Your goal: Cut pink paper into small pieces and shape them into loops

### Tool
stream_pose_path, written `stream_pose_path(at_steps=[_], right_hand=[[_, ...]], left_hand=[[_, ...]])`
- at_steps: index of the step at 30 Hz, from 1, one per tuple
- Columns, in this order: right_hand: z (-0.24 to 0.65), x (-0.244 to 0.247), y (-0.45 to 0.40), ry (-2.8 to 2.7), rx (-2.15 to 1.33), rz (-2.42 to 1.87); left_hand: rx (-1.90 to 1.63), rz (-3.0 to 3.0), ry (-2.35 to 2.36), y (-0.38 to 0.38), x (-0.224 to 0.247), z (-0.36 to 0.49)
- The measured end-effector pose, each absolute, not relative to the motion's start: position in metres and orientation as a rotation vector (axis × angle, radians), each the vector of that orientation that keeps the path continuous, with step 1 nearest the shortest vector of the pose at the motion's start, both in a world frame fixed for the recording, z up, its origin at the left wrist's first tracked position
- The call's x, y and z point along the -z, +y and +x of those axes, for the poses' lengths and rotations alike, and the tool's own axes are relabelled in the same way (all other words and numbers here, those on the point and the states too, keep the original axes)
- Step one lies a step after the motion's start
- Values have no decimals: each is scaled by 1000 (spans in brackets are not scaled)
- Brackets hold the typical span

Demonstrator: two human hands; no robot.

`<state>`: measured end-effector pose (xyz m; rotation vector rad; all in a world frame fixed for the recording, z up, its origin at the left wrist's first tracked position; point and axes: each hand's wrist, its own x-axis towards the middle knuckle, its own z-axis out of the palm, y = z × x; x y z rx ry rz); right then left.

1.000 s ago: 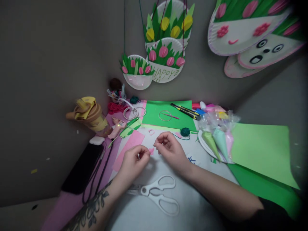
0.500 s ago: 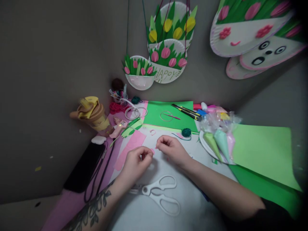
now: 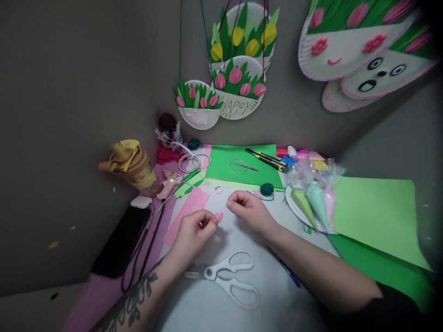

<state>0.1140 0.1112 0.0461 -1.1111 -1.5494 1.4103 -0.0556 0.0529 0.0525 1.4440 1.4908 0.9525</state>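
My left hand (image 3: 197, 229) is closed, thumb and forefinger pinching a small pink paper piece (image 3: 219, 216) that pokes out past the fingertips. Just to its right, my right hand (image 3: 249, 212) is curled with thumb and forefinger together; whatever they may hold is too small to make out. A small gap lies between the hands. White-handled scissors (image 3: 238, 281) lie on the white work surface (image 3: 194, 313) below them, blades partly behind my left wrist. Beside my left hand lies a pink paper strip (image 3: 188, 212), and a pink scrap (image 3: 218, 189) sits beyond it.
A glue gun (image 3: 170, 185), a phone (image 3: 121, 244) and a cup (image 3: 134, 170) stand or lie at the left. Box cutters (image 3: 268, 161) rest on green paper (image 3: 221, 159) at the back. Piping bags (image 3: 316, 205) and light green sheets (image 3: 377, 212) are at the right. Paper-plate baskets (image 3: 199, 117) hang on the wall.
My right hand has drawn slightly away from the left, and the pink bit at its fingertips no longer shows. More of the pink piece is visible at my left fingertips. The view shifted slightly.
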Motion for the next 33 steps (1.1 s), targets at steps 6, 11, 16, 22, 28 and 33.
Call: stream_pose_path(at_steps=[6, 11, 16, 22, 28, 33], right_hand=[[107, -43, 102, -1647, -1496, -1079], [101, -40, 99, -1628, -1488, -1086], [105, -42, 101, -1540, -1551, -1060], [106, -44, 101, -1607, -1506, -1070], [103, -41, 97, -1801, -1379, -1084], [103, -43, 97, -1920, -1250, -1085]], left_hand=[[-1019, 1402, 1517, 53, -53, -54], [-991, 1464, 1532, 52, -52, -51], [-986, 1487, 1508, 52, -49, -52], [-1027, 1420, 1496, 52, -53, -51], [-1016, 1360, 1497, 53, -51, -51], [-1007, 1324, 1478, 55, -50, -53]])
